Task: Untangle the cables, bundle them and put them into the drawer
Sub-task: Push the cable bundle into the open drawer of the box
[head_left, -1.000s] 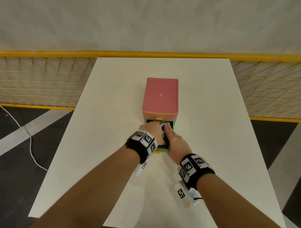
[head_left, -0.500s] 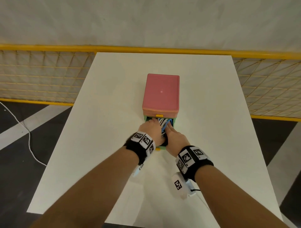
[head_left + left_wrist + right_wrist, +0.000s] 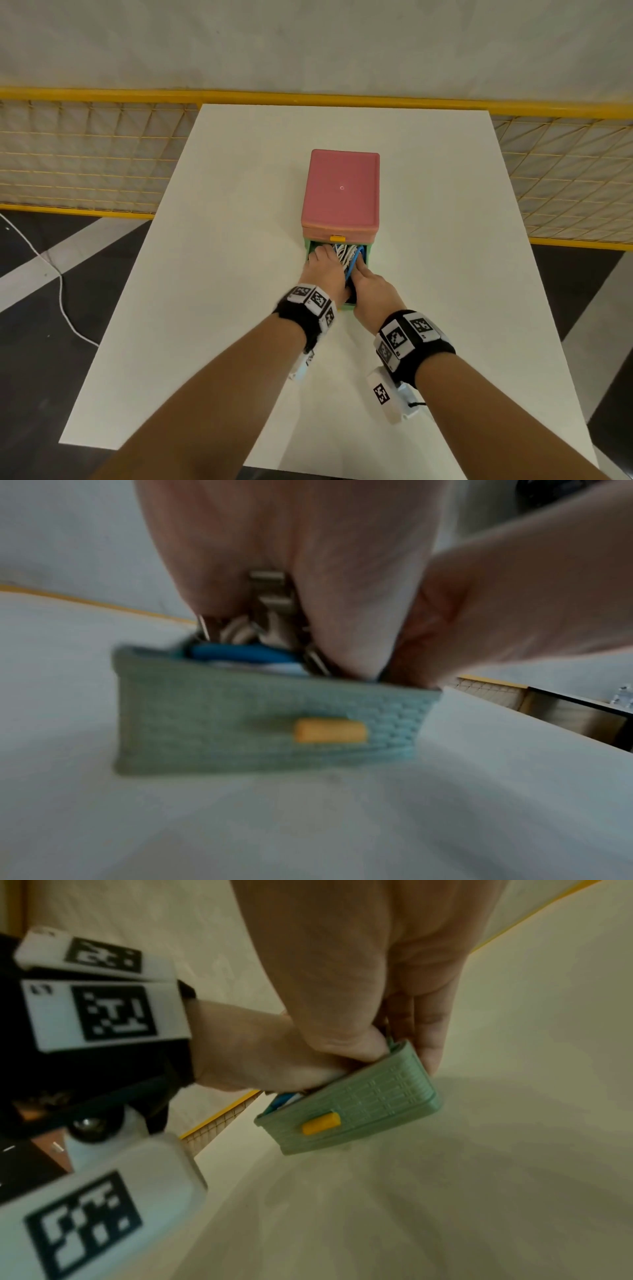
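my left hand (image 3: 326, 274) fingers curl round the cable bundle (image 3: 347, 255), right hand (image 3: 371, 287) pinches its other side | bundle sits in the green drawer (image 3: 370, 251), long axis front-to-back | drawer juts from pink box (image 3: 340, 192) on tabletop (image 3: 222, 274); both hands equally near

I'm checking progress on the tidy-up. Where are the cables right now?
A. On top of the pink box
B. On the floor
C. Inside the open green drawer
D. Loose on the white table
C: the cables lie inside the pulled-out green drawer, with both hands on them.
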Demonstrator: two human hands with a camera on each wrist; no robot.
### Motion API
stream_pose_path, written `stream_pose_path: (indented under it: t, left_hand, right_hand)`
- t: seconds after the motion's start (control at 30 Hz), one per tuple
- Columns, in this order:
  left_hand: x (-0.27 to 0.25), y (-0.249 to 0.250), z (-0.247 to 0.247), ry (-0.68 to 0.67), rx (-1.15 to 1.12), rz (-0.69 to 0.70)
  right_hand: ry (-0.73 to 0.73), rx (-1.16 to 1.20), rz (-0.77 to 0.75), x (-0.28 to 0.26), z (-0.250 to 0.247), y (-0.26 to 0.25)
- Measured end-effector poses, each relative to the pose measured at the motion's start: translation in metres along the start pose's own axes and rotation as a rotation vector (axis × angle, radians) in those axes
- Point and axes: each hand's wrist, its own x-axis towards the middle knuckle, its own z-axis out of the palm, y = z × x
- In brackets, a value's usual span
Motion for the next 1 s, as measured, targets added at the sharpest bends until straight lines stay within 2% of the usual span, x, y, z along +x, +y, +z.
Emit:
stream_pose_path:
  t: [0.03,0.07,0.2,0.3,0.33,0.37,0.43,0.5,0.57,0.67,0.83,0.93,0.97,1.0]
  left_hand:
    - [0.002,0.003,0.005,0.052,0.035,-0.048]
    - [0.002,0.008,0.003,0.045,0.043,-0.083]
    - [0.010,0.007,0.004,-0.002,0.023,-0.065]
    - [0.005,0.006,0.001,-0.034,0.032,-0.062]
    - [0.007,0.002,0.004,0.003,-0.006,-0.012]
    - [0.007,-0.003,0.003,-0.011,-0.052,0.013]
    - [-0.001,-0.015,-0.004,-0.099,-0.207,0.052]
    - [-0.012,-0.028,-0.016,-0.184,-0.452,0.080]
    - [-0.024,-0.040,-0.025,-0.134,-0.570,0.153]
    - [-0.036,-0.050,-0.024,0.037,-0.504,0.206]
    - [-0.042,-0.039,-0.008,0.211,-0.357,0.196]
    - [-0.044,-0.037,-0.003,0.230,-0.358,0.223]
    - [-0.047,-0.037,-0.004,0.216,-0.396,0.252]
    - [-0.046,-0.037,-0.005,0.259,-0.338,0.322]
  right_hand:
    - [0.011,-0.001,-0.004,0.001,0.000,0.000]
    - [0.020,0.008,0.001,0.001,0.000,0.000]
    - [0.130,0.138,0.028,-0.005,0.001,0.001]
    - [0.401,0.247,0.037,-0.021,0.005,-0.003]
    - [0.487,0.168,-0.014,-0.023,0.006,-0.004]
    - [0.511,0.074,-0.093,-0.023,0.009,-0.001]
    - [0.381,-0.051,-0.207,-0.018,0.011,0.003]
    - [0.244,-0.096,-0.218,-0.017,0.012,0.007]
    - [0.277,-0.215,-0.248,-0.020,0.015,0.013]
    - [0.352,-0.383,-0.267,-0.025,0.019,0.020]
    - [0.421,-0.439,-0.271,-0.026,0.014,0.015]
    - [0.455,-0.500,-0.266,-0.019,0.009,0.013]
    - [0.463,-0.506,-0.273,-0.016,0.006,0.014]
    - [0.462,-0.499,-0.285,-0.013,0.003,0.014]
